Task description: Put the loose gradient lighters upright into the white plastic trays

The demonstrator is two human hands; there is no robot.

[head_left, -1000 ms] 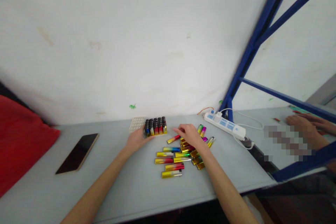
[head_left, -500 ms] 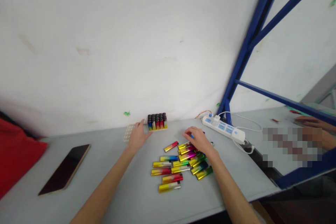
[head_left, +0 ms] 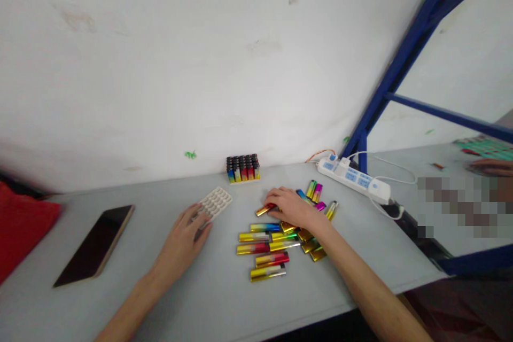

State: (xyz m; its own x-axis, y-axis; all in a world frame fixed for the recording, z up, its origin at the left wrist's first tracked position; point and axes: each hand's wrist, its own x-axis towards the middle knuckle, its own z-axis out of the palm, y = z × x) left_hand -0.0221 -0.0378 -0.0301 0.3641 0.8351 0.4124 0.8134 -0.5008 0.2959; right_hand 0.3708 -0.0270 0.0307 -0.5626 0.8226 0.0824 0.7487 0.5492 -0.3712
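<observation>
My left hand [head_left: 186, 232] is closed on the near end of a white tray [head_left: 216, 202] with rows of small pockets, turned at a slant on the table. My right hand [head_left: 286, 206] curls its fingers around the red end of a red and gold lighter [head_left: 263, 210]; the fingertips are partly hidden. Beneath and around that hand lie loose shiny lighters, among them a blue and gold one [head_left: 265, 227] and a red and gold one in front [head_left: 272, 259]. A block of upright lighters with black tops [head_left: 243, 169] stands against the wall in a white base.
A dark phone-like slab [head_left: 96, 246] lies at the left, near red cloth [head_left: 24, 230]. A white power strip [head_left: 352, 179] with cables lies at the right, beside a blue metal frame [head_left: 385, 85]. Another person's hand [head_left: 491, 166] shows at the far right.
My left hand has drawn back toward me, and the white tray now lies turned at a slant. My right hand has moved left, from the pile's far side to the red and gold lighter.
</observation>
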